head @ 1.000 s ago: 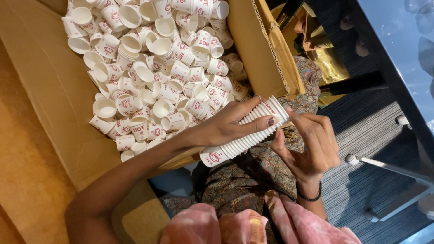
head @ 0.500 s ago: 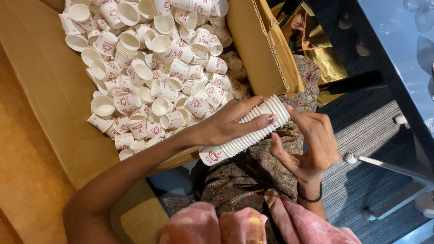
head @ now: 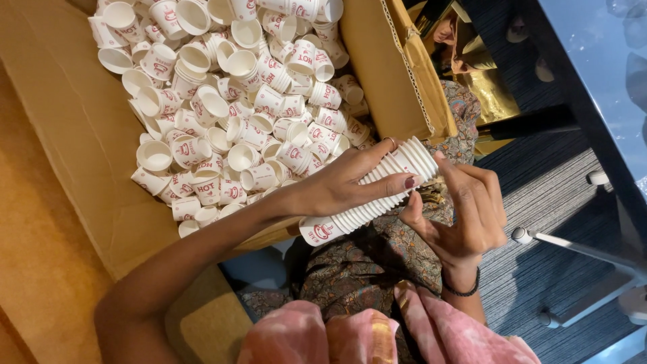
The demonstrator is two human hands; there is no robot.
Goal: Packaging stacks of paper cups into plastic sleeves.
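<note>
A long stack of nested white paper cups [head: 377,192] with red print lies slanted over my lap. My left hand [head: 337,185] is wrapped around the stack's middle from above, fingers spread along it. At the stack's wide upper end, my right hand [head: 465,209], with a dark bracelet at the wrist, cups it with fingertips and thumb. Behind the left hand, a big cardboard box [head: 81,135] is filled with several loose cups [head: 229,114] of the same kind.
The box's right wall [head: 397,74] stands close to the stack's upper end. A patterned dress [head: 364,263] and pink cloth [head: 350,337] cover my lap. At the right are dark carpet [head: 539,182], a chair base with castors [head: 573,249] and a glass table edge [head: 593,81].
The stack and both hands stay in nearly the same place. My right fingers shift slightly at the stack's upper end.
</note>
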